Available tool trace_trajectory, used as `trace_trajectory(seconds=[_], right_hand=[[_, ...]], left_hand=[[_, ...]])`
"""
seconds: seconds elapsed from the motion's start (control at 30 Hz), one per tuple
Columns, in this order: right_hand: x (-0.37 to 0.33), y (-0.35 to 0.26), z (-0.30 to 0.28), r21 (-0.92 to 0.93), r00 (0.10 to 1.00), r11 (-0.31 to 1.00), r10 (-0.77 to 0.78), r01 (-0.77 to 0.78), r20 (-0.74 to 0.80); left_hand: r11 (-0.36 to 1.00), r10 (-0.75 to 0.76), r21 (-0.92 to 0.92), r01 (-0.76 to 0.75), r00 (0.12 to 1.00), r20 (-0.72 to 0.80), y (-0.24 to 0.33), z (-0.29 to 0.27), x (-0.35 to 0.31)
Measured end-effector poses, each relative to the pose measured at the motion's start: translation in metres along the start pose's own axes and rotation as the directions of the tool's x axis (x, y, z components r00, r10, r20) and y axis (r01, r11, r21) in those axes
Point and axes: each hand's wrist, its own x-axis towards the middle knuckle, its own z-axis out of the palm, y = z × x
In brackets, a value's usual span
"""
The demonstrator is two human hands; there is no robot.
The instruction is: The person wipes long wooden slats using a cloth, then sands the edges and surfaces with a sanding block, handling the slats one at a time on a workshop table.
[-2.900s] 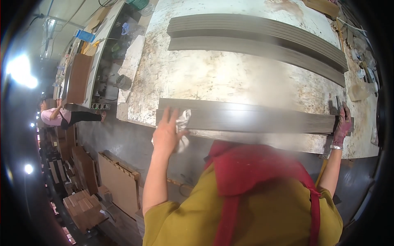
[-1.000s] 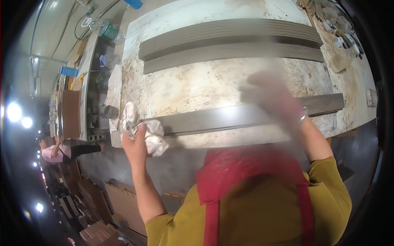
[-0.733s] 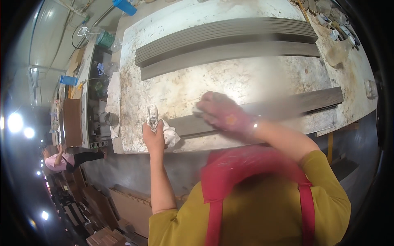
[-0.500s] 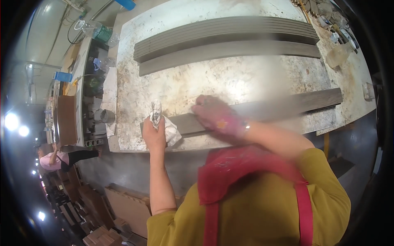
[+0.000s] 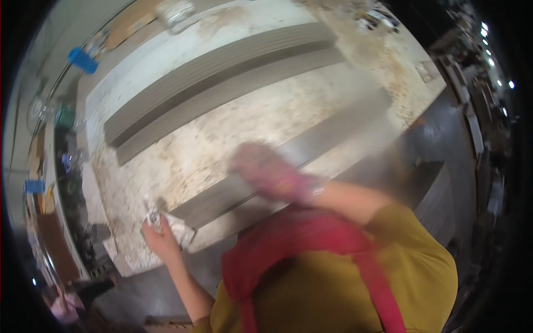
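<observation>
My left hand (image 5: 161, 240) is closed on a crumpled, stained white rag (image 5: 180, 228) beside the left end of a long grey-brown plank (image 5: 206, 203). The plank lies along the near side of the stained white worktable (image 5: 205, 147). Over the plank's middle is my right hand (image 5: 266, 171), in a pink-purple work glove and smeared by motion. Its fingers cannot be made out, nor whether it touches the wood.
Farther back lies a stack of similar grey planks (image 5: 222, 69), with another plank (image 5: 239, 94) along its near side. Bottles (image 5: 65, 116) stand at the left. A blue container (image 5: 83, 60) sits at the far left corner. A person (image 5: 66, 307) is at the lower left.
The whole view has turned, so the table and planks now slant up to the right. My left hand keeps the rag by the plank's end; my right hand stays over the plank.
</observation>
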Motion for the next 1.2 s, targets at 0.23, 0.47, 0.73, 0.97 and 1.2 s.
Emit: trace_trajectory(seconds=[0.23,0.47,0.73,0.97,1.2], right_hand=[[-0.005,0.007,-0.005,0.075,0.995,0.993,0.092,-0.095,0.040],[-0.144,0.133,-0.176,-0.793,0.985,0.588,0.044,-0.162,-0.169],[-0.110,0.137,-0.183,0.480,0.625,0.703,0.701,-0.525,-0.343],[-0.131,0.182,-0.135,0.633,0.659,0.728,0.615,-0.263,-0.433],[-0.130,0.160,-0.154,0.582,0.738,0.749,0.580,-0.316,-0.345]], left_hand=[[0.994,-0.104,0.025,0.103,0.994,0.015,-0.004,0.002,0.000],[0.994,-0.111,0.009,0.111,0.994,-0.014,-0.003,0.004,-0.001],[0.895,-0.182,-0.407,0.183,0.982,0.041,0.100,0.007,0.029],[0.674,0.636,0.051,-0.737,0.614,0.467,0.242,0.136,-0.036],[0.979,0.100,0.135,-0.155,0.932,0.349,0.096,0.056,0.065]])
